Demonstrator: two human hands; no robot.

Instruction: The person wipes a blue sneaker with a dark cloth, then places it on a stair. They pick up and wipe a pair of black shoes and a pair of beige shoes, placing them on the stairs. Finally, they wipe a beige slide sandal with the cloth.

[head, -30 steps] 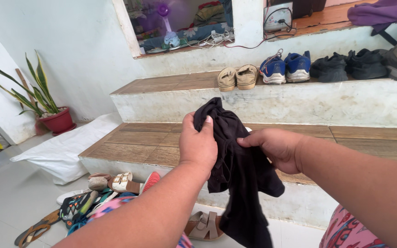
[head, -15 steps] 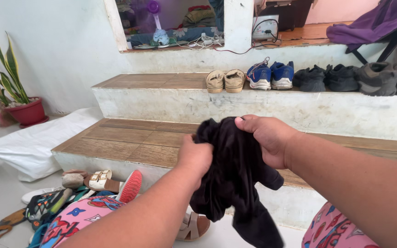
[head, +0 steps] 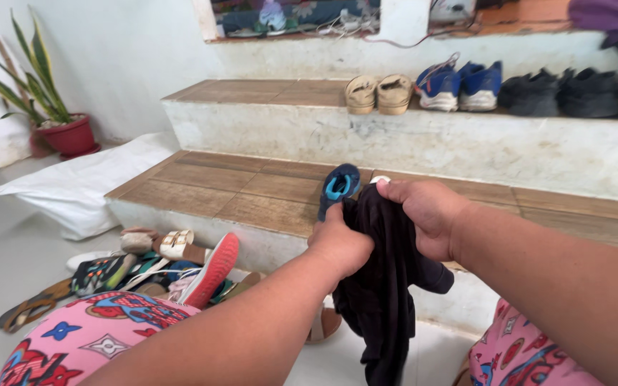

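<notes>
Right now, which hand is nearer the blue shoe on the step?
Left. The left hand sits just below the blue shoe; the right hand is off to its right.

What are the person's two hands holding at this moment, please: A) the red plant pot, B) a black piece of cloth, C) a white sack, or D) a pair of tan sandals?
B: both the left hand and the right hand grip the bunched black cloth, which hangs down in front of the lower wooden step.
</notes>
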